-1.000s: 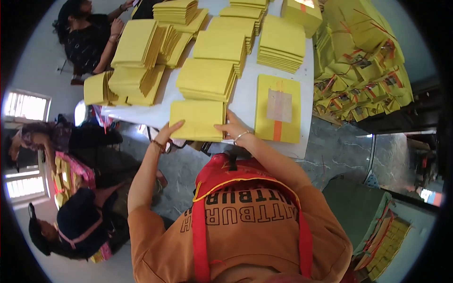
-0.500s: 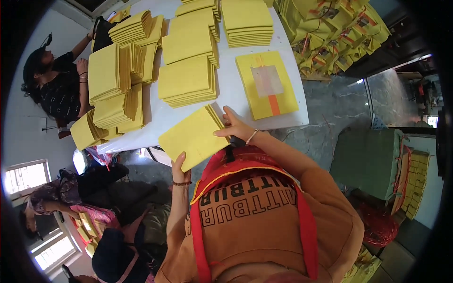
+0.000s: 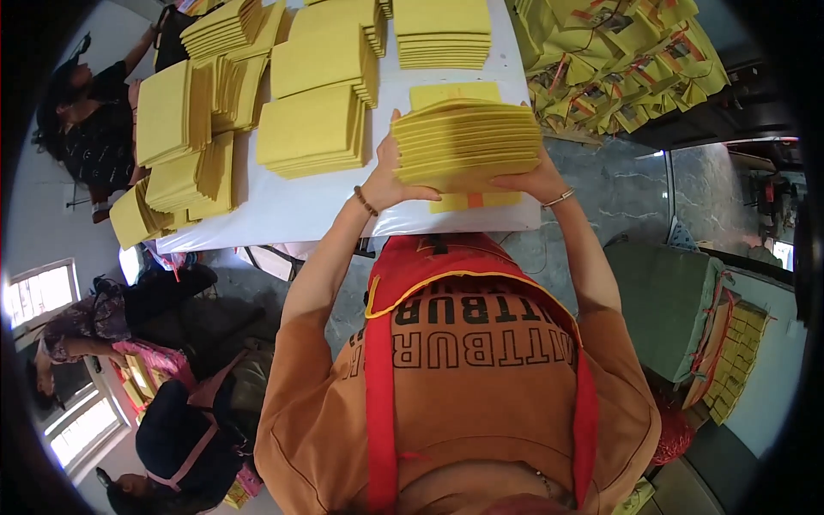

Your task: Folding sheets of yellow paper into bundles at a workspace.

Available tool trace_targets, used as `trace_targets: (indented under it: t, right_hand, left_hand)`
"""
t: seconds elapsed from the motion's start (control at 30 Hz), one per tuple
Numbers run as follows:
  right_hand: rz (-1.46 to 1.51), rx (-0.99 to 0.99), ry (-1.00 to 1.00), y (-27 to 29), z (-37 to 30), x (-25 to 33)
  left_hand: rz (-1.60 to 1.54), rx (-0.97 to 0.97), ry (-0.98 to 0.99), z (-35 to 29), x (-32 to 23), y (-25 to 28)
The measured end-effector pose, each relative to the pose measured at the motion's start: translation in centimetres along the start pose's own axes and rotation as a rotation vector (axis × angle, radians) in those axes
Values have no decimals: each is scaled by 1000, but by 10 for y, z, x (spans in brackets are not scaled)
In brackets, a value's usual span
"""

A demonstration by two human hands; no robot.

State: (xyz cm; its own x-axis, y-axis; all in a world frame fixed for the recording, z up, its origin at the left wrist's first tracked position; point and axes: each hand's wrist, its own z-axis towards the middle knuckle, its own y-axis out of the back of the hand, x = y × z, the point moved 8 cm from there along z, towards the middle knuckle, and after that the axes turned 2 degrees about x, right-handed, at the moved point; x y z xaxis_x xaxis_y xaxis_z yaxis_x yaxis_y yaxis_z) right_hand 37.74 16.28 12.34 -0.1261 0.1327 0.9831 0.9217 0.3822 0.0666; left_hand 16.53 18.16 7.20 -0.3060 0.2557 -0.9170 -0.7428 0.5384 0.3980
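Note:
A thick stack of folded yellow paper (image 3: 468, 142) is held up by both my hands, its many layered edges turned toward me. My left hand (image 3: 390, 178) grips its left end, fingers up the side and thumb along the lower edge. At the opposite end my right hand (image 3: 534, 178) clasps it the same way. Beneath the stack lies a flat yellow paper pad (image 3: 429, 93) with an orange strip, mostly hidden. Whether the stack touches it, I cannot tell. Just left of my left hand stands another pile of folded yellow paper (image 3: 309, 129).
More yellow paper piles (image 3: 442, 21) cover the white table (image 3: 390, 219). Bundled yellow packets (image 3: 618, 73) are heaped beyond its right side. A green-covered block (image 3: 661, 309) stands at the right. One person (image 3: 94, 129) is at the far left; others sit at lower left.
My hands have moved from the table's front edge up and right, over the orange-striped pad. Instead of a thin yellow sheaf, they now hold a much thicker stack edge-on.

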Motion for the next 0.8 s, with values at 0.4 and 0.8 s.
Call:
trace_targets:
  t: [0.4, 0.8]
  right_hand:
    - [-352, 93, 360, 33, 3, -22]
    - [45, -24, -5, 71, 28, -49]
  left_hand:
    - [125, -54, -152, 33, 5, -21]
    - [164, -104, 147, 57, -60, -5]
